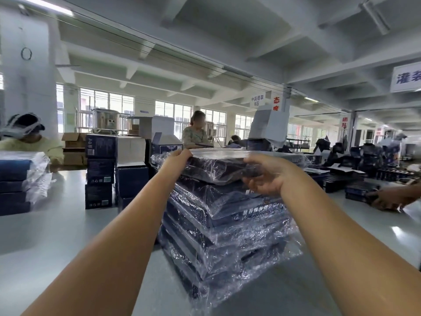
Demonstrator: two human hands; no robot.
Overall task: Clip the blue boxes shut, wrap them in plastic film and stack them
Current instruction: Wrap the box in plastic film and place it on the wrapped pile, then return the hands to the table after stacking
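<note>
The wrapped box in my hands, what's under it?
Under the top wrapped box sits a stack of film-wrapped blue boxes on the table; loose film blurs the exact count.

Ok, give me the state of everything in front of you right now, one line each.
Top box: wrapped in film, held at both ends on top of the stack.
Stack: wrapped boxes, piled unevenly on the table.
Left hand: gripping the top box's far left corner.
Right hand: fingers under the near right edge, thumb on top.
Left pile: wrapped, stacked, untouched.
</note>
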